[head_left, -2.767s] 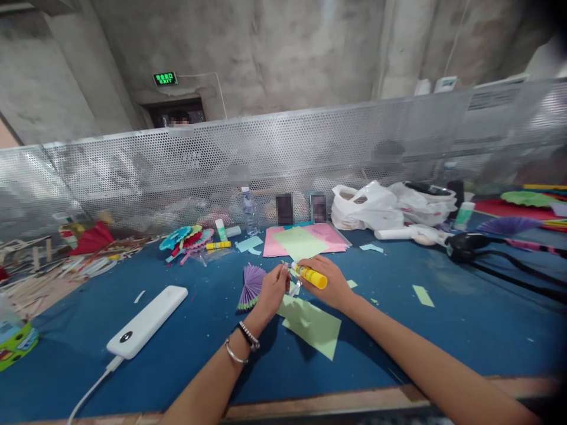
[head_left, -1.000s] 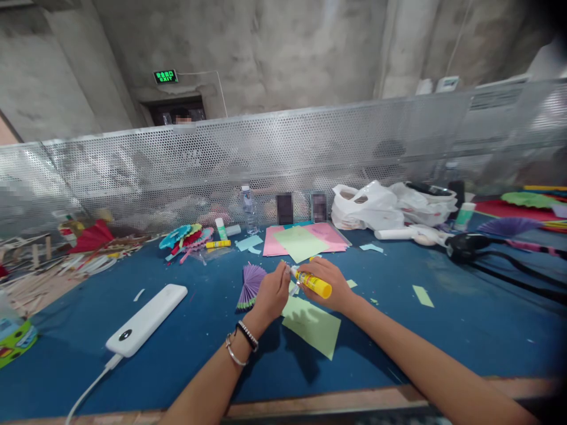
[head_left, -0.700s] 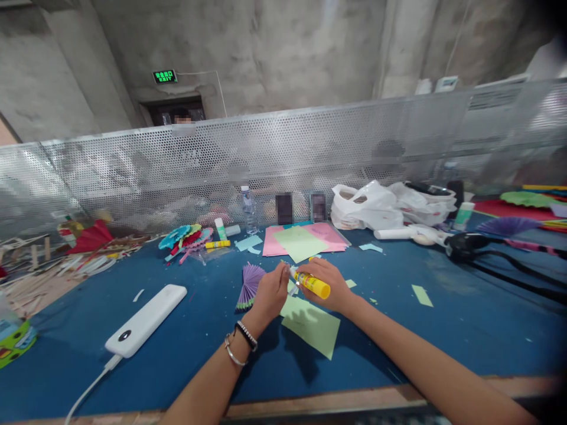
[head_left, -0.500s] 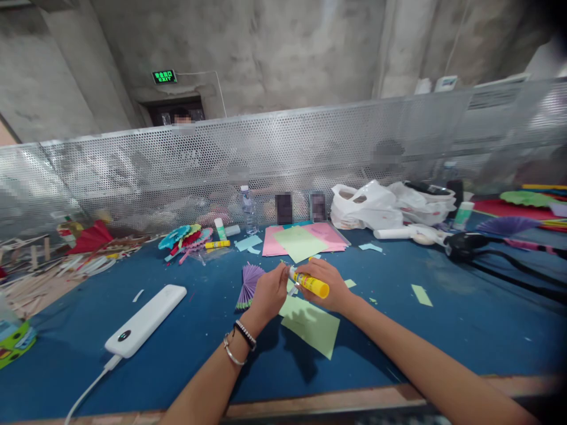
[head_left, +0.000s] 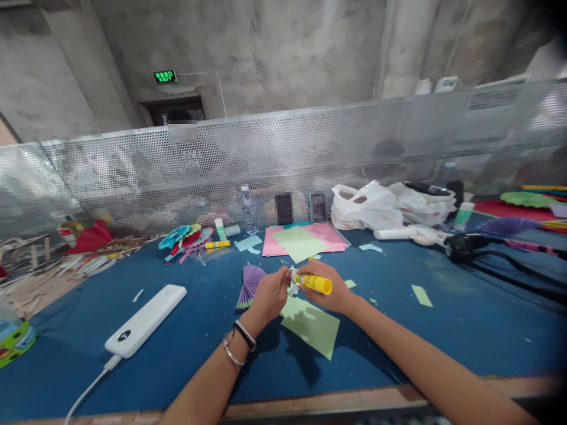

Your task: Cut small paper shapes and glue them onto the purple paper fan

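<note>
A yellow glue stick (head_left: 315,283) is held over the desk, its yellow end pointing right and toward me. My right hand (head_left: 331,288) wraps round its body from behind. At the stick's white end, the fingers of my left hand (head_left: 273,289) are pinched together; they partly hide that end. Below both hands lies a light green sheet of paper (head_left: 312,327), partly in their shadow. A purple pleated paper fan (head_left: 250,284) with a green edge rests just left of my left hand.
Pink paper (head_left: 269,242) lies behind my hands, topped by a green sheet (head_left: 300,243). A white power bank (head_left: 146,321) with a cable sits left. Farther back are a water bottle (head_left: 248,212), white plastic bags (head_left: 367,203) and another yellow glue stick (head_left: 217,244). A perforated metal screen (head_left: 283,141) borders the desk.
The yellow end of the glue stick has shifted slightly right, with my right hand. My left hand has barely moved. Behind the screen, a person's head has shifted slightly.
</note>
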`<state>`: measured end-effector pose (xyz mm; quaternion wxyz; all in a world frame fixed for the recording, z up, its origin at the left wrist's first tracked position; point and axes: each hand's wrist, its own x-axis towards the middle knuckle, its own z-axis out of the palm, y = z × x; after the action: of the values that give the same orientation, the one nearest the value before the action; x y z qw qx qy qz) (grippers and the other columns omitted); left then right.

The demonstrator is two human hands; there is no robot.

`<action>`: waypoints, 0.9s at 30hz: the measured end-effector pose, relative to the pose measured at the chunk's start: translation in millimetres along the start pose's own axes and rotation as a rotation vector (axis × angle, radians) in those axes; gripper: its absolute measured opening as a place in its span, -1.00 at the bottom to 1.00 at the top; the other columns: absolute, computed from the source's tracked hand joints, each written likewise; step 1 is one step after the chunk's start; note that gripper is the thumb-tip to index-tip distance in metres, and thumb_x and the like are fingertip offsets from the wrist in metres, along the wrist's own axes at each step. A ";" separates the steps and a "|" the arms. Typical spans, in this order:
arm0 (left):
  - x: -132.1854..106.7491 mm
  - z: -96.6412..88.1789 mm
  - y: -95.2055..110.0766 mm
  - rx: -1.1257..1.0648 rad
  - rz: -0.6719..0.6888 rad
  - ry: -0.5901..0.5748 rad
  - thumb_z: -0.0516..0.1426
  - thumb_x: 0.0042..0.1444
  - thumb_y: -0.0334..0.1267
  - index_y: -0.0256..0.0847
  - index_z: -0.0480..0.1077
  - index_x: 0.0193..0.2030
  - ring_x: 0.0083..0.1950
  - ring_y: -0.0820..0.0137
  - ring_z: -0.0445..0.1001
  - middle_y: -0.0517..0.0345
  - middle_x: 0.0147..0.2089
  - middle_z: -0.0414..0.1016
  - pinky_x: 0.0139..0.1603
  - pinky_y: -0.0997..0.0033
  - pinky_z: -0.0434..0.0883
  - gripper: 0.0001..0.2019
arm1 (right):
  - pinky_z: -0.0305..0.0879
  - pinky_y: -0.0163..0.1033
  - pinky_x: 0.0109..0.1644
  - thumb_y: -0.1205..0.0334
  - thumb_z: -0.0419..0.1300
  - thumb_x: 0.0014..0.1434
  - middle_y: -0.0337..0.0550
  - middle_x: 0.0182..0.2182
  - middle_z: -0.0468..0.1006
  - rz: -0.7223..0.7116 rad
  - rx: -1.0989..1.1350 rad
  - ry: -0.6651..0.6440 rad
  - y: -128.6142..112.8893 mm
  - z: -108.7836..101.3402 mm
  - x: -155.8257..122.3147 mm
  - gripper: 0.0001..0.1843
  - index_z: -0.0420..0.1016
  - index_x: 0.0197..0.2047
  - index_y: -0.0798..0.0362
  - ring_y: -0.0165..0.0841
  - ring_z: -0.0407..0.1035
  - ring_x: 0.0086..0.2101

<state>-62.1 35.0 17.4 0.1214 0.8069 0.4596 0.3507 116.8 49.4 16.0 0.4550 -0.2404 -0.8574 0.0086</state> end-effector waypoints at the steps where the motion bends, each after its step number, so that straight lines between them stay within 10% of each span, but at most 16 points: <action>1: 0.0 -0.1 0.2 0.000 0.000 -0.005 -0.24 0.25 -0.14 -0.18 0.15 -0.41 -0.51 0.46 0.20 0.21 -0.52 0.24 -0.46 0.47 0.04 -0.69 | 0.28 -0.15 -0.18 0.20 0.12 0.07 -0.12 -0.32 0.50 0.003 -0.003 -0.003 -0.1 -0.2 0.2 -0.78 0.29 -0.18 0.02 -0.33 0.34 -0.35; 27: -0.6 2.1 1.2 0.068 -0.003 0.015 -0.26 0.26 -0.13 -0.18 0.15 -0.42 -0.55 0.44 0.15 0.22 -0.56 0.19 -0.47 0.44 0.00 -0.67 | 0.28 -0.20 -0.25 0.21 0.12 0.07 -0.12 -0.35 0.48 0.059 0.026 0.004 -1.7 -2.9 2.2 -0.80 0.32 -0.19 0.03 -0.34 0.31 -0.38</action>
<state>-60.1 34.1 16.3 0.0907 0.8072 0.4734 0.3408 117.4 48.2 19.8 0.4591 -0.2598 -0.8489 0.0328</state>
